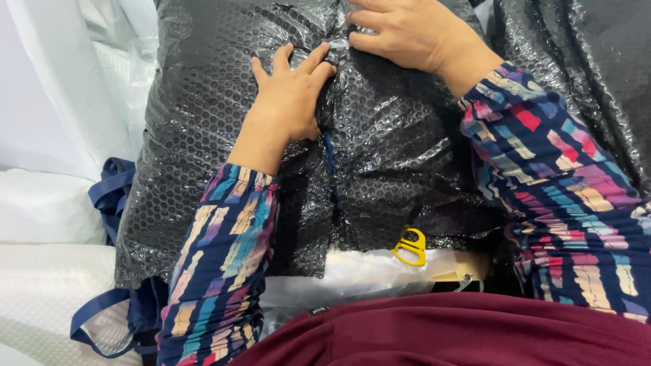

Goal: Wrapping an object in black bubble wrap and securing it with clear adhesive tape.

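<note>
Single head view, steeply downward, close over lap.

Black bubble wrap (203, 102) bare at left; yellow scissors (411, 247) block near edge.

Yellow scissors (410, 247), navy strap (108, 193), perhaps bag

Both my hands meet near the top centre of the frame.

My left hand (291, 95) lies palm down, fingers spread and pointing up the frame, forearm rising from the lower left. My right hand (407, 30) reaches in from the right, fingers curled and pinching beside the left fingertips. Both arms wear patterned sleeves.
</note>
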